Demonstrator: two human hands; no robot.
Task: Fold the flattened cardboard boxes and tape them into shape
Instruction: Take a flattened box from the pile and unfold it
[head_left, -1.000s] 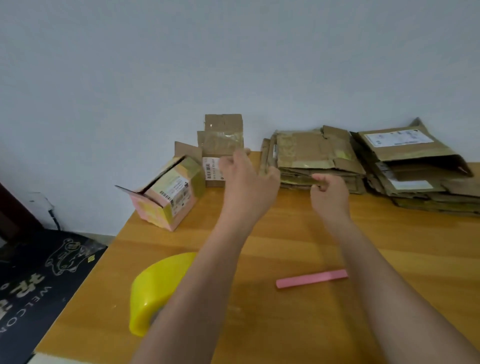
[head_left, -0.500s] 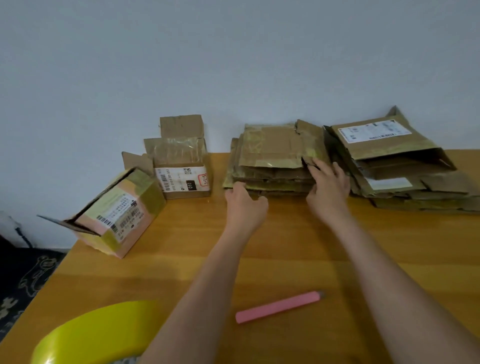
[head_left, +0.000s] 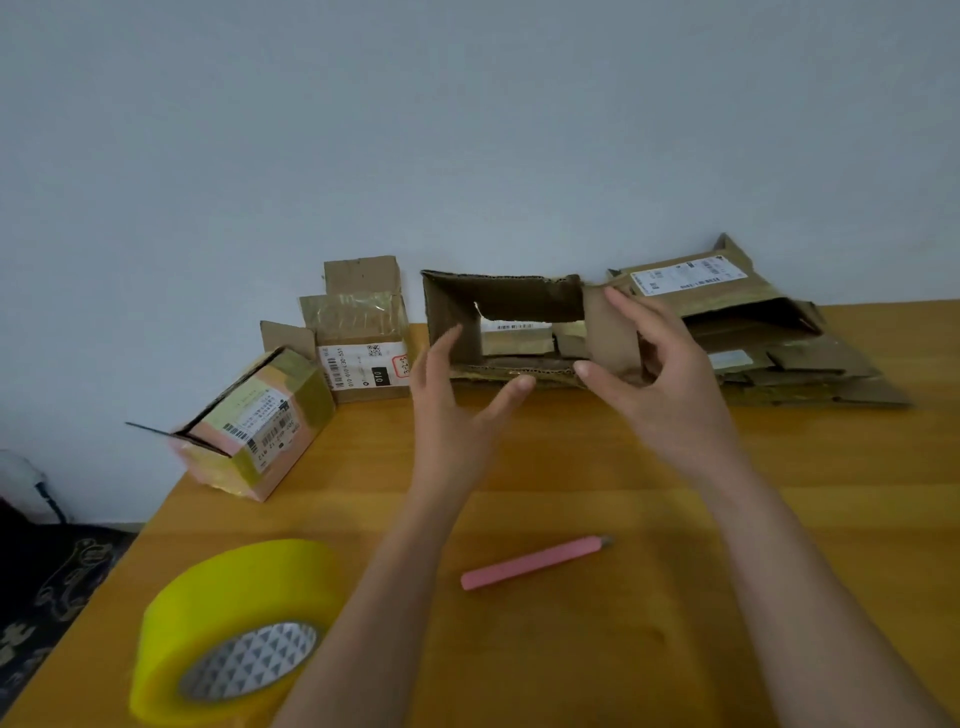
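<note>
At worktop's far edge: opened box (head_left: 501, 332), long axis left-right, open mouth toward the camera.
Left hand (head_left: 457, 410): fingers spread wide, holding nothing, at the box's left wall.
Right hand (head_left: 660, 384): gripping the box's right flap.
Flat stack (head_left: 789, 343): just right.

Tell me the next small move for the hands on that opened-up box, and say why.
Probably bring the left hand onto the box's left wall while the right hand steadies it, then square it up. The opened box is open at both ends, its right side pinched by the right hand, and the left hand's fingers are straight and seem barely to touch it. The yellow tape roll lies unused.
</note>
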